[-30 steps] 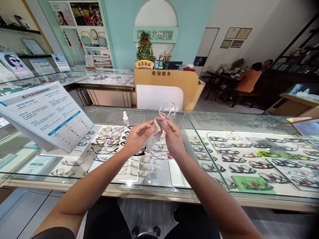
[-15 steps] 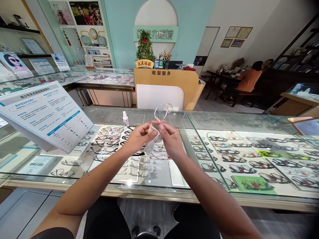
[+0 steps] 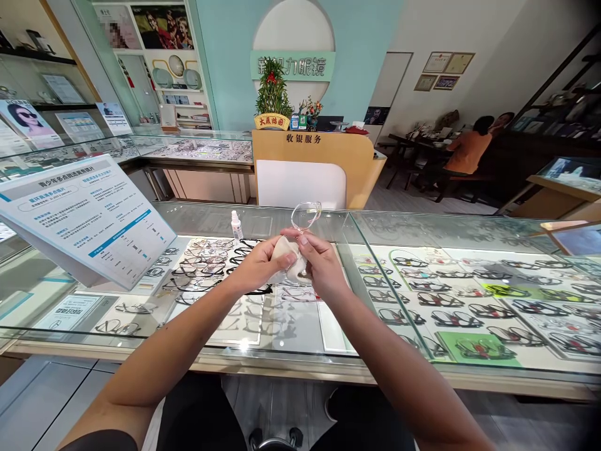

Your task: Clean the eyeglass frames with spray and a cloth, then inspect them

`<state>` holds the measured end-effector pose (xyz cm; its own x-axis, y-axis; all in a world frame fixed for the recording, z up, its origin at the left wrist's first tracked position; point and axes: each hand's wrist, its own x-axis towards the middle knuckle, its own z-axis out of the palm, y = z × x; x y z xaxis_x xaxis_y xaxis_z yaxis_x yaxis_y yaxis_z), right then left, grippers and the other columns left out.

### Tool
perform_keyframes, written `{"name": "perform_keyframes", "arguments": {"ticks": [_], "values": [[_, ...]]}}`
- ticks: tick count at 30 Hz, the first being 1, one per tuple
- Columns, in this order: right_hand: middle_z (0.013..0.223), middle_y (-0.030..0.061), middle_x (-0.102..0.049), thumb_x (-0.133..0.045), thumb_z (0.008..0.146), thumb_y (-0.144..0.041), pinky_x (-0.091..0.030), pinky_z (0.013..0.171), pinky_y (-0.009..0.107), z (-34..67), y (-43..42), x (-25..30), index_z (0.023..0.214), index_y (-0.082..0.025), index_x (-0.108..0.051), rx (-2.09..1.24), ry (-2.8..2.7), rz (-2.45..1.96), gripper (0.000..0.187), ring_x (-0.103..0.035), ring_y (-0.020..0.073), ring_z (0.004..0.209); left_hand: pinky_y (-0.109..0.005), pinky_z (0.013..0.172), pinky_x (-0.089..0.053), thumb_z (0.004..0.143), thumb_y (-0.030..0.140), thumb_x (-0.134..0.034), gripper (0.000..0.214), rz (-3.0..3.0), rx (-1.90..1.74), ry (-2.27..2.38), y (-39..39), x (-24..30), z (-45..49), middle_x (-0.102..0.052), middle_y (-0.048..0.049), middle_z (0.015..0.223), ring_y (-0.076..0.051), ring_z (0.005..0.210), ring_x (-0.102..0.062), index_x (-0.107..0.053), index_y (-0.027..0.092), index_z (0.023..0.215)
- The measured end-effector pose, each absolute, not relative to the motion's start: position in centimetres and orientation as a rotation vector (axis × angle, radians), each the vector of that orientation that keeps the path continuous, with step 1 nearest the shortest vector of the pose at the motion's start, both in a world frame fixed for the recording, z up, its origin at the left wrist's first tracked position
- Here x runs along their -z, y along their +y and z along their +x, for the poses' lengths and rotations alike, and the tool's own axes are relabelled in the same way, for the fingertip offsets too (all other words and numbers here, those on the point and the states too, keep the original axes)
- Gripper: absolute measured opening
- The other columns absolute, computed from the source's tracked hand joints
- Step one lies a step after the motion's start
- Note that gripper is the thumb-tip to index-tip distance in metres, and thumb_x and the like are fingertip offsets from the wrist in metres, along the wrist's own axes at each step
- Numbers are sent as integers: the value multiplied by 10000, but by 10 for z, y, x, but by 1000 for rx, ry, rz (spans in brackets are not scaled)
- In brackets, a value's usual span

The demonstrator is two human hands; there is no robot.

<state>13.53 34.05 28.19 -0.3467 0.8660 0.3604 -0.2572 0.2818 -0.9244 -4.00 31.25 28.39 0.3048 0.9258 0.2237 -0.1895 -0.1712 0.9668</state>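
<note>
A pale, clear-framed pair of eyeglasses [image 3: 306, 215] is held above the glass counter, one rim standing up beyond my fingers. My right hand [image 3: 322, 262] is closed on the frame near its middle. A cream cleaning cloth [image 3: 282, 252] is pinched in my left hand [image 3: 263, 263], its thumb pressing the cloth on the near part of the glasses. Cloth and fingers hide much of that nearer lens. Just left of my hands, a small white bottle with a pink label [image 3: 236, 225] stands upright on the counter.
The glass display counter [image 3: 300, 358] holds rows of eyeglasses [image 3: 455, 318] under its top. A tilted information board [image 3: 89, 219] stands on the left. Beyond is a wooden cashier desk [image 3: 366, 169] with a plant [image 3: 272, 91]. A person in orange [image 3: 472, 150] sits far right.
My left hand has shifted the cloth, which now bunches wider around the near part of the glasses. The glasses have turned slightly and sit a little lower.
</note>
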Motion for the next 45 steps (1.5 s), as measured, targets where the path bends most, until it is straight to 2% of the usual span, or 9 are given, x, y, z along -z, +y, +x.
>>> {"name": "perform_keyframes", "arguments": {"ticks": [3, 12, 17, 21, 25, 31, 36, 42, 45], "values": [[1340, 58, -808, -770, 959, -732, -511, 1221, 476, 135, 342, -280, 1119, -338, -914, -1292, -1490, -548, 449, -657, 310, 1406, -247, 655, -422, 805, 669, -951, 707, 1355, -1170, 777, 312, -282, -40, -649, 27, 812, -118, 680, -553, -708, 181, 1257], [1390, 36, -817, -669, 1056, -690, -452, 1287, 498, 136, 341, -285, 1178, -369, -906, -1168, -1658, -472, 417, -638, 292, 1452, -241, 611, -395, 751, 760, -938, 691, 1246, -1359, 826, 310, -284, -29, -579, 37, 755, -106, 648, -484, -730, 167, 1039], [1346, 44, -843, -678, 1034, -719, -460, 1268, 539, 136, 339, -289, 1008, -362, -921, -1138, -1677, -459, 433, -662, 322, 1395, -270, 670, -444, 856, 822, -812, 661, 1395, -1438, 896, 310, -286, -30, -631, 3, 773, -131, 691, -515, -759, 168, 930], [1241, 34, -872, -743, 1001, -691, -467, 1251, 533, 138, 340, -291, 1041, -374, -929, -1185, -1594, -474, 370, -684, 320, 1341, -286, 686, -453, 936, 833, -712, 647, 1521, -1371, 900, 311, -285, -36, -638, -13, 757, -155, 692, -517, -775, 189, 929], [1212, 40, -868, -787, 952, -705, -454, 1266, 519, 141, 343, -291, 1057, -358, -934, -1255, -1521, -534, 391, -675, 320, 1354, -287, 688, -436, 958, 799, -711, 629, 1594, -1245, 853, 311, -287, -42, -665, -38, 842, -174, 743, -537, -777, 175, 1012], [1232, 57, -831, -842, 894, -706, -561, 1103, 468, 142, 346, -286, 1065, -318, -935, -1422, -1415, -566, 434, -726, 312, 1222, -252, 678, -426, 908, 647, -863, 585, 1545, -1170, 755, 309, -286, -41, -666, -28, 897, -153, 754, -561, -734, 166, 1214], [1181, 72, -856, -834, 897, -724, -602, 1011, 457, 140, 344, -284, 1138, -299, -925, -1496, -1391, -591, 497, -756, 311, 1143, -246, 700, -461, 898, 597, -896, 631, 1478, -1248, 746, 307, -284, -34, -702, -32, 934, -144, 765, -594, -713, 176, 1332], [1286, 52, -871, -801, 947, -711, -491, 1256, 533, 138, 341, -286, 1069, -330, -935, -1325, -1523, -523, 422, -692, 335, 1392, -252, 665, -434, 905, 680, -858, 593, 1425, -1392, 857, 310, -269, -30, -663, 2, 818, -131, 693, -544, -761, 182, 1213], [1306, 26, -867, -783, 971, -694, -462, 1290, 542, 137, 341, -288, 1077, -362, -932, -1260, -1603, -484, 379, -703, 324, 1379, -275, 718, -475, 933, 730, -801, 565, 1416, -1498, 886, 311, -266, -29, -703, -25, 871, -155, 757, -591, -788, 187, 1087]]}}
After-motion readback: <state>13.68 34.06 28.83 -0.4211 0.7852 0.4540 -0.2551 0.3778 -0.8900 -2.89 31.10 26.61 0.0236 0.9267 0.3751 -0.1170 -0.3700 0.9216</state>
